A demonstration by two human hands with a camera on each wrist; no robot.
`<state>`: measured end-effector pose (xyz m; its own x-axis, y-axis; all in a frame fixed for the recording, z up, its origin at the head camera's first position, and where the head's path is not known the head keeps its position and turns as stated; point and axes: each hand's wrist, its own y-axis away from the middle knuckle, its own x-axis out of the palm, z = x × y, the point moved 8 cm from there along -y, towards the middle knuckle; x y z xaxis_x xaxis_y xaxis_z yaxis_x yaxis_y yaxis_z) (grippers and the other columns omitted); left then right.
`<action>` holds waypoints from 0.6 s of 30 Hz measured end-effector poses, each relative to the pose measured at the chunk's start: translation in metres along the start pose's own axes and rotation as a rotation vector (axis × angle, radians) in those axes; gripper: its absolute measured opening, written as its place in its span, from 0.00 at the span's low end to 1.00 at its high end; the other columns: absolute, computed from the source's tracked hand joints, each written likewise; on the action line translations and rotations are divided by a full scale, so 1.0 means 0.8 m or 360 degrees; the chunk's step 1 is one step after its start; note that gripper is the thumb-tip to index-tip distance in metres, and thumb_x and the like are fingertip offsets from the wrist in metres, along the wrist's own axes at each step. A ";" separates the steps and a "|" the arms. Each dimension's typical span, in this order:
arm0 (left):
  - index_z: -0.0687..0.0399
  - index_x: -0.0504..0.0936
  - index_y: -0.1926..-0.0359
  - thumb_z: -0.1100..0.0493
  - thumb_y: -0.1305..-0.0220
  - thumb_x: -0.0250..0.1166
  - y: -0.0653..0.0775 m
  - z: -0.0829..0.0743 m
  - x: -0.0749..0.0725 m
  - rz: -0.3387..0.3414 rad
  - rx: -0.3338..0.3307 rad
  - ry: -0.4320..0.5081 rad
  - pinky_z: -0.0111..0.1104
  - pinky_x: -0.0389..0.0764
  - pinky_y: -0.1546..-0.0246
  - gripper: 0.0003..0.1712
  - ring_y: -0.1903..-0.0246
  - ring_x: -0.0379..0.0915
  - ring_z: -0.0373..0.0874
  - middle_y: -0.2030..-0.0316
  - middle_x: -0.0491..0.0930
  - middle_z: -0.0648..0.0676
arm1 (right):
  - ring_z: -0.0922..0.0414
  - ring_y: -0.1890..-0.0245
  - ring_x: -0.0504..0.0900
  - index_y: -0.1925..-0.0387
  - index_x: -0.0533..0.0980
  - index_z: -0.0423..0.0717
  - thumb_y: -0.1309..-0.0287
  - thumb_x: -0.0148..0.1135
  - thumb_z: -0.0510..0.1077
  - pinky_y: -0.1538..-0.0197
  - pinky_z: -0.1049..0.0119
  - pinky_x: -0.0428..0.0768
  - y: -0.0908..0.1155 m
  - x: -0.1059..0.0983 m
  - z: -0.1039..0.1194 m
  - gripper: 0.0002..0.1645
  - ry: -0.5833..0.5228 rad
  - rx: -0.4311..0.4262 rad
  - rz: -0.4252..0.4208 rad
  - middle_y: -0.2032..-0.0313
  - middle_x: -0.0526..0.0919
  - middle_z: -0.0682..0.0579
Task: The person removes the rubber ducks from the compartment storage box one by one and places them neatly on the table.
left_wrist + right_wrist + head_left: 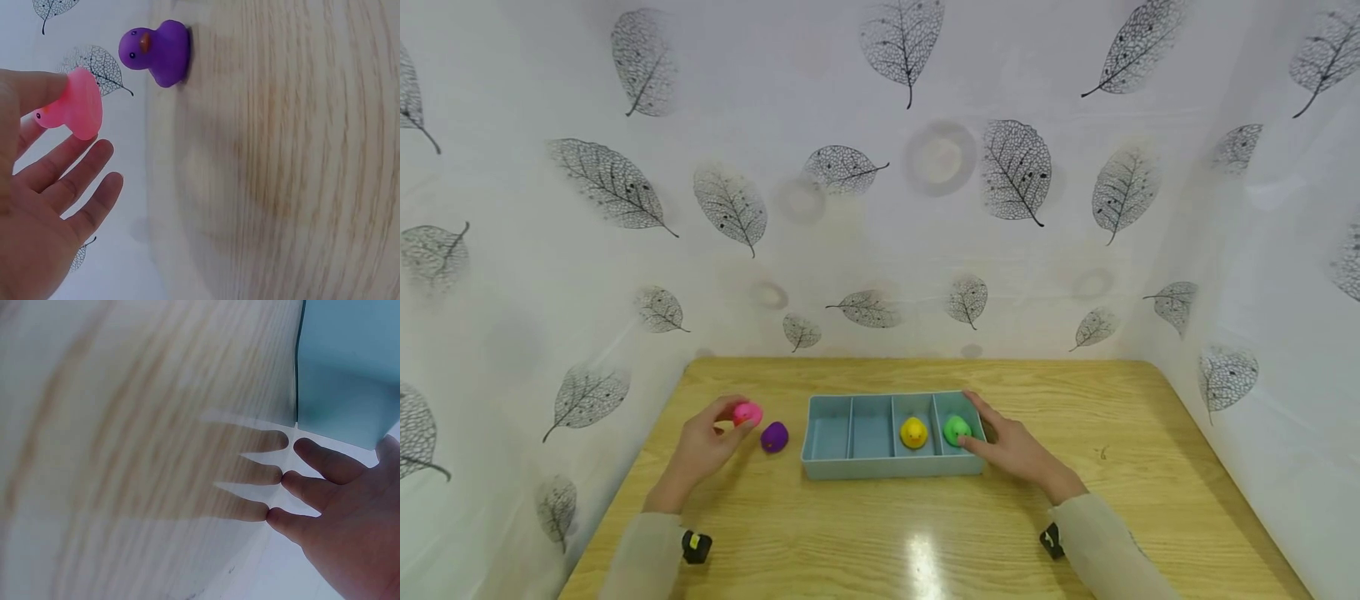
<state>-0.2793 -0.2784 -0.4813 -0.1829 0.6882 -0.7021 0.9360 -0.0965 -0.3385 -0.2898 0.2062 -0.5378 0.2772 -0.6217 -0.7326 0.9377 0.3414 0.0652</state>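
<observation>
My left hand [706, 442] pinches a pink rubber duck [747, 414] between thumb and fingertips, held up over the table in the left wrist view, with the other fingers spread. Just right of it, a purple rubber duck [165, 53] stands on the table. My right hand [1018, 450] grips the right end of a blue-grey divided tray [891, 469], thumb over the front rim and index finger at the back corner. Its other fingers reach down beside the tray in the right wrist view. Beside that thumb, a green rubber duck [957, 429] sits in the rightmost compartment; a yellow rubber duck [913, 432] occupies the one left of it.
The tray's two left compartments show bare bottoms. Underneath is a wooden table [850, 533], with a leaf-patterned white curtain [880, 233] around its back and sides. Small black devices [696, 547] sit at both wrists.
</observation>
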 end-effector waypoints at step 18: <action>0.62 0.79 0.36 0.59 0.29 0.70 0.014 0.025 0.013 0.0193 -0.0116 -0.0001 0.57 0.85 0.48 0.24 0.46 0.82 0.64 0.46 0.86 0.66 | 0.27 0.26 0.65 0.14 0.45 0.62 0.30 0.59 0.70 0.27 0.27 0.66 0.000 -0.001 0.002 0.55 -0.0006 -0.0012 -0.0002 0.17 0.53 0.44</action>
<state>-0.2770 -0.2866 -0.5046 -0.0672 0.6741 -0.7356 0.9706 -0.1265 -0.2046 -0.2895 0.2055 -0.5357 0.2766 -0.6249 -0.7300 0.9365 0.3458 0.0589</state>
